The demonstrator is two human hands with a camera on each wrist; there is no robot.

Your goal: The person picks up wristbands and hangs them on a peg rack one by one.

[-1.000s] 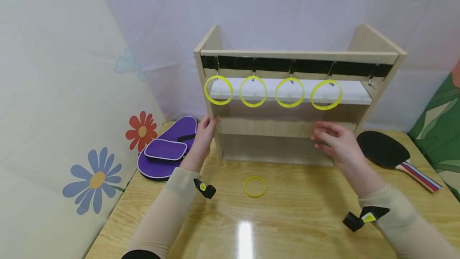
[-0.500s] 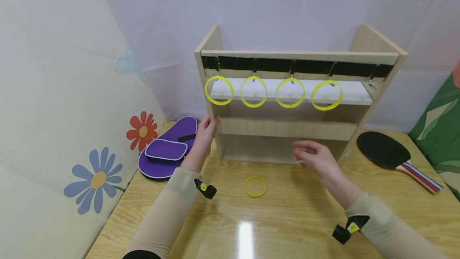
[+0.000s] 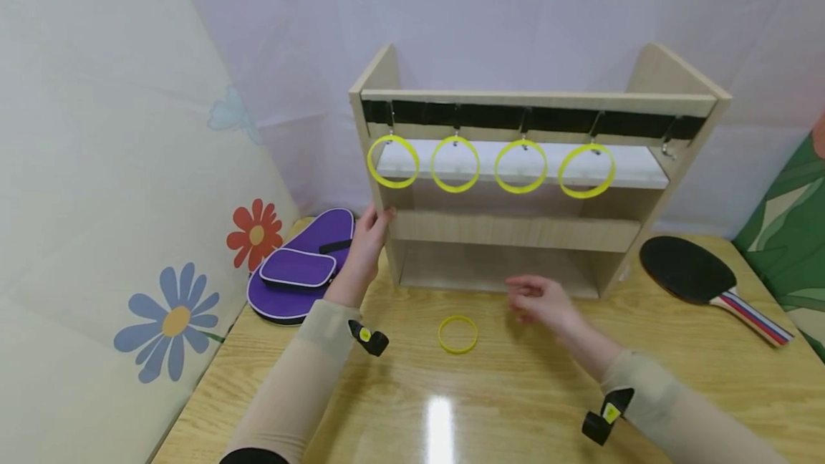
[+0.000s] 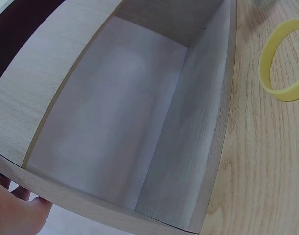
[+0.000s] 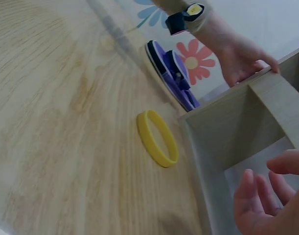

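Observation:
My left hand (image 3: pixel 369 238) grips the left side panel of a small wooden shelf (image 3: pixel 515 230), thumb at its front edge and fingers on the outer face. My right hand (image 3: pixel 541 303) is held over the table in front of the shelf's lower compartment, fingers loosely bent with nothing in them. A yellow wristband (image 3: pixel 441 336) lies flat on the table, left of the right hand and apart from it. Several matching yellow wristbands (image 3: pixel 520 190) hang from hooks on the black strip (image 3: pixel 490 117) along the shelf's top front. The rightmost hook (image 3: pixel 668 147) is bare.
On the left, a purple paddle case (image 3: pixel 298 268) lies on the table (image 3: pixel 515 407) by the flowered wall. A black table tennis paddle (image 3: pixel 686 268) with a striped handle lies to the right of the shelf. A pale cloth (image 3: pixel 515 13) hangs behind.
My right hand has moved left and down, from in front of the shelf's right part towards the wristband on the table. The left hand stays on the side panel.

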